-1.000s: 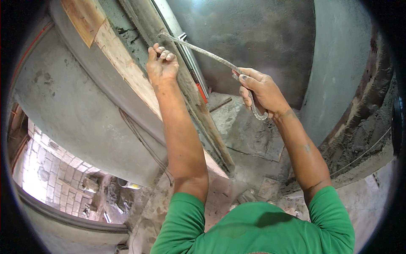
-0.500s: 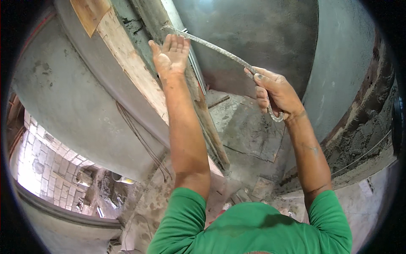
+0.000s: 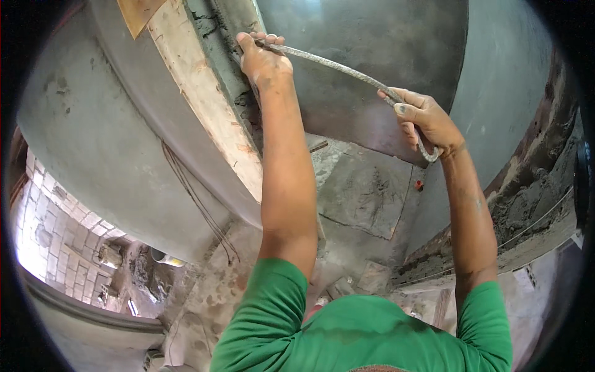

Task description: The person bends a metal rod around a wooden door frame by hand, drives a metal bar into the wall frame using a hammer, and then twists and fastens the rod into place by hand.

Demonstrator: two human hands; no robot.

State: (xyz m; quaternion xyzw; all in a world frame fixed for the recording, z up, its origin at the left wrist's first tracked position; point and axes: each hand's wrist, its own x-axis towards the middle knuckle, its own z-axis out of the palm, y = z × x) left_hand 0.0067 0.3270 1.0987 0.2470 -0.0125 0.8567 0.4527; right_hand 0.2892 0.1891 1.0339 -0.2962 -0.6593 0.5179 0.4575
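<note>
A grey, mortar-dusted bent steel bar [image 3: 338, 67] runs between my two raised hands. My right hand [image 3: 427, 121] is closed round its nearer part, thumb on top, and the bar's hooked end curls out below the palm. At the bar's far end, beside the timber-edged wall top, my left hand [image 3: 266, 62] has its fingers curled round it, palm toward me. Where the bar's far tip goes is hidden behind those fingers.
A pale wooden board [image 3: 198, 80] runs along the wall at left, with thin rods [image 3: 192, 192] hanging below it. A grey plastered wall [image 3: 372, 37] stands ahead. Rough mortar [image 3: 527, 180] and a taut string lie at right. A flat sheet [image 3: 365, 192] covers part of the floor.
My left hand has gone from open beneath the bar to closed round its far end, moving up and right. My right hand has shifted slightly right and up with the bar.
</note>
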